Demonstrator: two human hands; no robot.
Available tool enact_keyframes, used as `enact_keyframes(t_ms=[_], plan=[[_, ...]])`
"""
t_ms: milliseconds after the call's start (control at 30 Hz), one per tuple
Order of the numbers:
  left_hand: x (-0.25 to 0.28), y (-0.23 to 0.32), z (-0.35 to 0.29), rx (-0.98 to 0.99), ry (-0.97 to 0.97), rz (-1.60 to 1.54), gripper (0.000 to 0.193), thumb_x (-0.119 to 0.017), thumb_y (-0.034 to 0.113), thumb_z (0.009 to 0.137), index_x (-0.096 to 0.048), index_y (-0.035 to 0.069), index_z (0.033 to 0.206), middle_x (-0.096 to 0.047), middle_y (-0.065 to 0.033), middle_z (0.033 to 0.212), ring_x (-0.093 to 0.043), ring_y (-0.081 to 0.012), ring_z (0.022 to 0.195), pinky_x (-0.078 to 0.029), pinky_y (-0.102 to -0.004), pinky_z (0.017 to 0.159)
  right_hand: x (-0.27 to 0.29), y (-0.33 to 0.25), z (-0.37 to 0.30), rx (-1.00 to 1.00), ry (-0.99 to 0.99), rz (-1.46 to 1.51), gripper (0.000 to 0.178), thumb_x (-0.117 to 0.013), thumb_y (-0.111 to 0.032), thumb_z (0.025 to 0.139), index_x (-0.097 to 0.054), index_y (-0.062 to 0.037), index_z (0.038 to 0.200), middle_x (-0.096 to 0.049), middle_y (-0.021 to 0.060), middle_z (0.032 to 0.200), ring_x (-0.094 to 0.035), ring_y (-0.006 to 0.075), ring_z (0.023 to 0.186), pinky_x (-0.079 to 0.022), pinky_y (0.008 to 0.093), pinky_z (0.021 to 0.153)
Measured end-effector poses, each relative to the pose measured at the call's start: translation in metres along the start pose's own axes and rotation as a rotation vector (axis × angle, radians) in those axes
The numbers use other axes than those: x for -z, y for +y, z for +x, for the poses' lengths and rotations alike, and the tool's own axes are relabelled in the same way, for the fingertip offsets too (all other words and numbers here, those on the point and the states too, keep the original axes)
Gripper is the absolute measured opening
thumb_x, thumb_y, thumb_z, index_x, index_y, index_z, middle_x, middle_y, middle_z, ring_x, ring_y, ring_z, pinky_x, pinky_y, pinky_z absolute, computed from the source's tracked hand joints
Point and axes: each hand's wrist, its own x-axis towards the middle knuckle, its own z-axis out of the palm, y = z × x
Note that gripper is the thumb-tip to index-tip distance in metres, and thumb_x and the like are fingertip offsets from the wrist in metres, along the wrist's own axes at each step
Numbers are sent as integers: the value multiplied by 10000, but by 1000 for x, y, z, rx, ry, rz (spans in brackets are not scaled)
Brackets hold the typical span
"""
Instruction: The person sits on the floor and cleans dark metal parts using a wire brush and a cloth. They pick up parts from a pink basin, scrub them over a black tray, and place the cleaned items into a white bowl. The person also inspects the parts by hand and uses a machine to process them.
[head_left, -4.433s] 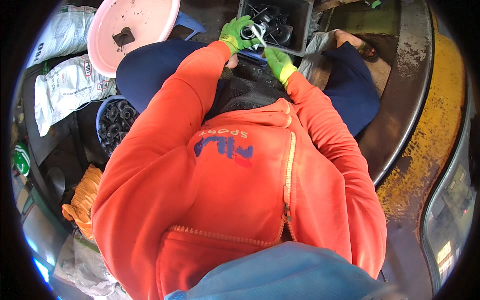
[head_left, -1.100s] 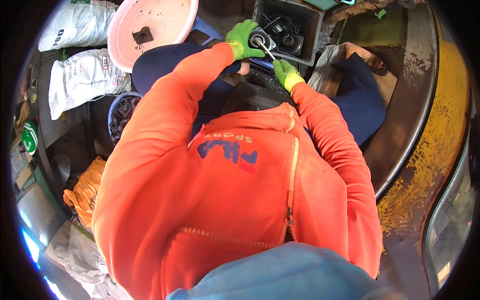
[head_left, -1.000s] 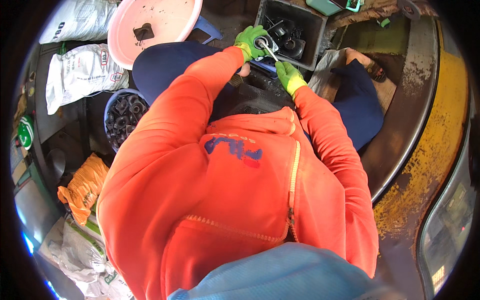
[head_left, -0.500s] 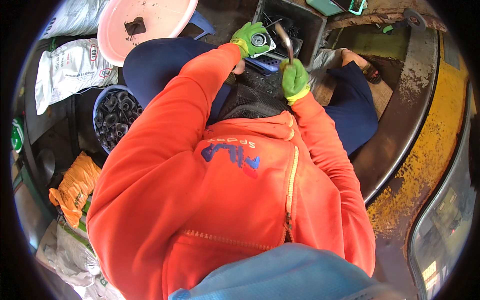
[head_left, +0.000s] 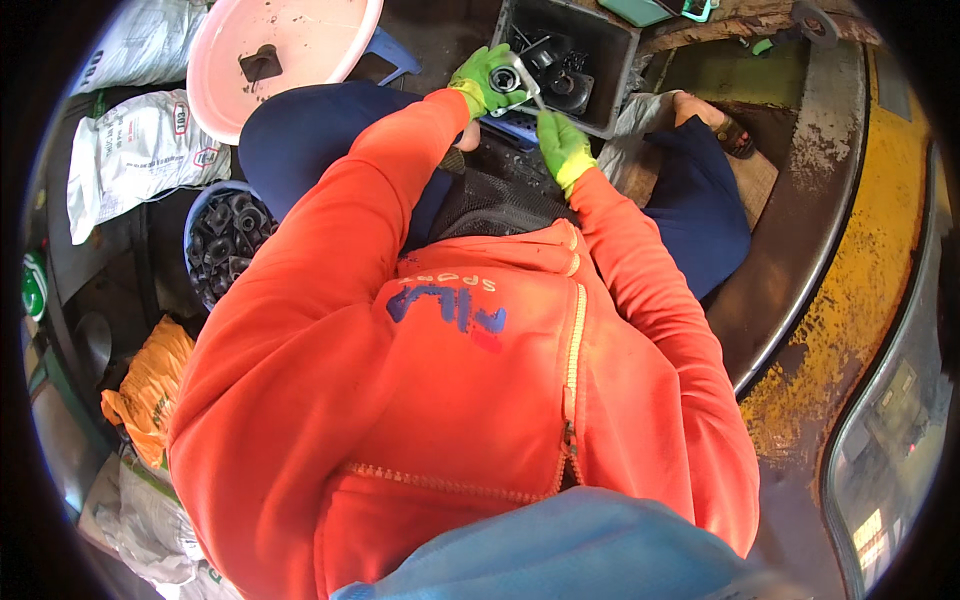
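Note:
My left hand [head_left: 484,82], in a green glove with a yellow-green cuff, grips a pale square-flanged part with a round dark centre [head_left: 505,79]. It holds the part at the near left corner of a dark grey crate [head_left: 622,85]. My right hand [head_left: 560,143], gloved alike, is closed around a slim hand tool [head_left: 537,98]. The tool's thin end meets or overlaps the part's right edge; its kind is unclear, and the fist hides the rest. Several black moulded parts [head_left: 568,90] lie inside the crate.
A pink basin [head_left: 207,75] with one black square piece stands at the far left. Below it, a blue tub [head_left: 193,222] holds several black parts. White sacks [head_left: 135,150] and an orange bag [head_left: 150,385] lie left. A rusty yellow metal frame [head_left: 850,300] curves along the right.
My right hand has moved slightly up and left, bringing the tool from a raised, blurred position down to the part's edge. My left hand still holds the part, slightly further left.

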Motion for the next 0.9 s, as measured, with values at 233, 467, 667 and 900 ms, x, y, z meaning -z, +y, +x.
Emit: enact_keyframes(t_ms=[233, 467, 667, 900], plan=[[9, 12, -7, -66, 167, -8, 684, -750, 467, 643, -552, 181, 1232, -460, -77, 1367, -430, -364, 1222, -362, -429, 1046, -14, 20, 3, -111, -39, 42, 436, -381, -423, 953, -580, -35, 954, -625, 212, 936, -593, 387, 916, -438, 430, 793], [6, 8, -5, -7, 73, 70, 713, -746, 488, 654, -529, 196, 1266, -409, -91, 1428, -366, -393, 1298, -316, -455, 1085, -13, 18, 6, -248, -260, 145, 456, -402, -448, 944, -598, -39, 992, -619, 224, 987, -570, 404, 955, -430, 433, 823], [8, 9, -5, -73, 148, -58, 697, -749, 484, 652, -543, 175, 1242, -448, -101, 1391, -407, -401, 1254, -334, -447, 1071, -5, 15, 1, -3, -55, 113, 499, -369, -458, 949, -609, -31, 1046, -628, 237, 1000, -567, 413, 978, -422, 427, 853], [18, 16, -5, -34, 45, 41, 723, -769, 449, 630, -546, 138, 1243, -465, -88, 1367, -441, -327, 1222, -375, -410, 1033, -10, 17, 5, -49, -78, 389, 576, -372, -531, 921, -631, -25, 1017, -651, 216, 994, -600, 393, 935, -437, 415, 838]])
